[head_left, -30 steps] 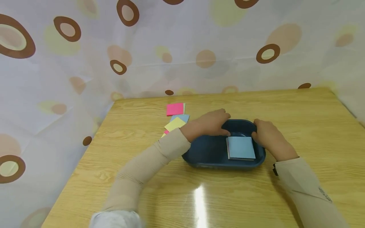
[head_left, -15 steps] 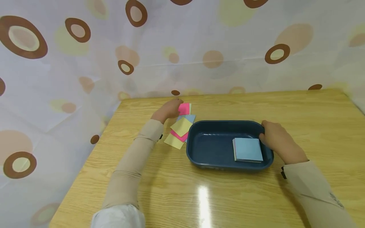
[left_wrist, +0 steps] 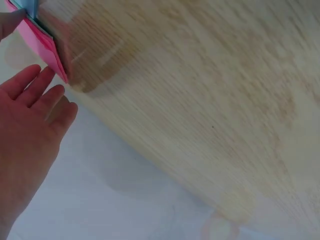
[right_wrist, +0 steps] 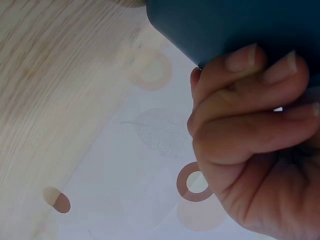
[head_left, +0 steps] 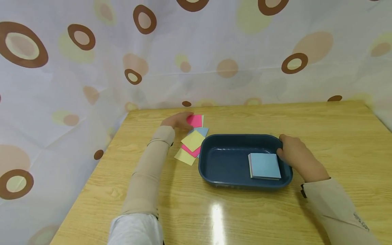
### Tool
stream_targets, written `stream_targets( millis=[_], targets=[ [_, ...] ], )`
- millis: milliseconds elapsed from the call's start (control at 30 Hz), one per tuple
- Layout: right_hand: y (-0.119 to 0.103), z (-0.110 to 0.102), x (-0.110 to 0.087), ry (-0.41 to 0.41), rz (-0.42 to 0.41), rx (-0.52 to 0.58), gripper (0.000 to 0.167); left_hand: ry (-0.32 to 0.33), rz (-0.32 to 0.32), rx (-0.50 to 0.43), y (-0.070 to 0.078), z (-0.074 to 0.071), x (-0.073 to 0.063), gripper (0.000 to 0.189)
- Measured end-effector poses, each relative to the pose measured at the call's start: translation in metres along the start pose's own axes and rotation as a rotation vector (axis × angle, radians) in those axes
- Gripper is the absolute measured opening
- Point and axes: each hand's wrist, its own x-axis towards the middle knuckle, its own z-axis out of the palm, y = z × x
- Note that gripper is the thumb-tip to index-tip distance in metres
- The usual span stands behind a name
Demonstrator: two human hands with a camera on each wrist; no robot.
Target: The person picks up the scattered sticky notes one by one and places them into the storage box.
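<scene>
My left hand (head_left: 177,120) is at the pink sticky notes (head_left: 195,120) near the table's back edge. In the left wrist view its fingers lie nearly straight along one edge of the pink pad (left_wrist: 42,47), with the thumb (left_wrist: 11,22) at the opposite edge. My right hand (head_left: 300,158) grips the right end of a dark blue plastic tray (head_left: 226,166); curled fingers press on the tray's wall (right_wrist: 215,25) in the right wrist view. A square stack of sticky notes (head_left: 265,165), light blue on top, lies in the tray's right part.
Left of the tray, loose notes overlap on the wooden table (head_left: 260,214): a yellow one (head_left: 193,140), a pink one (head_left: 194,151), another yellow one (head_left: 184,156) and a blue one (head_left: 202,131). A patterned sheet (head_left: 208,51) hangs behind the table.
My left hand has moved from over the tray leftward to the pink notes, its thumb now lower beside them. My right hand has kept its grip on the tray.
</scene>
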Motion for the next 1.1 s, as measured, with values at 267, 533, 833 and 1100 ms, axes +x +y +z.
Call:
stream_targets(
  millis=[267, 533, 833, 1100],
  targets=[
    [0.001, -0.001, 0.000, 0.000, 0.000, 0.002, 0.036, 0.060, 0.039, 0.093, 0.004, 0.001, 0.003, 0.073],
    [0.001, -0.001, 0.000, -0.004, 0.009, 0.008, 0.039, 0.076, -0.004, 0.188, 0.008, 0.003, 0.003, 0.069],
    [-0.001, 0.000, -0.001, -0.003, 0.008, 0.006, 0.037, 0.078, -0.106, 0.093, 0.009, 0.005, -0.003, 0.069],
    [-0.002, 0.000, -0.003, -0.003, 0.021, 0.007, 0.037, 0.087, -0.087, 0.164, 0.011, 0.005, -0.007, 0.048]
  ],
)
